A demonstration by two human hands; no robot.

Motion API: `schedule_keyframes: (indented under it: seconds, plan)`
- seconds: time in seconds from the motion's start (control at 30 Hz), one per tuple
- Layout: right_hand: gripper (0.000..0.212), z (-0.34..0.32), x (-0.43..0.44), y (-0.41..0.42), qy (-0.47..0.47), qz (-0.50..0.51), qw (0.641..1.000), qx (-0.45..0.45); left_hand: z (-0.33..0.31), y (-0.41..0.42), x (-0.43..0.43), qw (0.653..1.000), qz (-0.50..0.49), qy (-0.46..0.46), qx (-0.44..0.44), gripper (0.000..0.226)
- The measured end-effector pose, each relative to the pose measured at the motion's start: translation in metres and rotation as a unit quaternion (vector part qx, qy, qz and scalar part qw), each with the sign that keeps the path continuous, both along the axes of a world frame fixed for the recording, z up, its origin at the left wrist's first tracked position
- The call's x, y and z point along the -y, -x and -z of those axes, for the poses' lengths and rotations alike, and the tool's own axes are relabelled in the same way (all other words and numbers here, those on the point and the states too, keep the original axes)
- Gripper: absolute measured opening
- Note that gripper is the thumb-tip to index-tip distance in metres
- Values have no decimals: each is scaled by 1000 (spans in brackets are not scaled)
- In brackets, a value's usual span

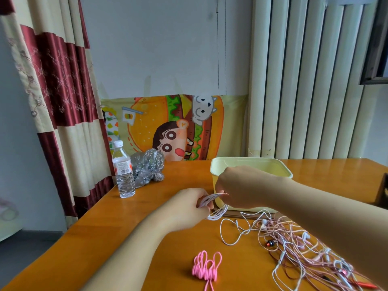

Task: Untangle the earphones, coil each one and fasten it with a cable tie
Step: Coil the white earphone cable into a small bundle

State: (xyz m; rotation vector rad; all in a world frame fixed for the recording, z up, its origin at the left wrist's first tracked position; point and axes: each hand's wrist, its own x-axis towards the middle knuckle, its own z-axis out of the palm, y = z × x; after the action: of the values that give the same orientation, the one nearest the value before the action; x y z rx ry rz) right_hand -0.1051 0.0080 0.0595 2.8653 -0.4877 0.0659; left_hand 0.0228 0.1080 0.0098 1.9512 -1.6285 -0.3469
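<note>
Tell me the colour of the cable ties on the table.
Pink cable ties, head view.

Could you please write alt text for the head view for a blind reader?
The left hand grips and the right hand pinches a coiled white earphone above an orange table. Tangled earphones and pink cable ties lie nearer the camera; a yellow bin stands behind the hands.

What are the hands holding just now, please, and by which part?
A coiled white earphone cable: the left hand grips one side of the coil, the right hand pinches the opposite side.
</note>
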Motion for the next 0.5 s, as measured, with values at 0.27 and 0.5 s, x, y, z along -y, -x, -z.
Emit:
schedule_keyframes:
  seconds: [0.27,0.5]
  plan:
    - [21,-6,11,3,-122,-35,990,67,7,-6,0,983,22,26,-179,12]
    - [15,-10,14,6,-227,-39,970,78,7,-3,0,966,40,44,-251,14]
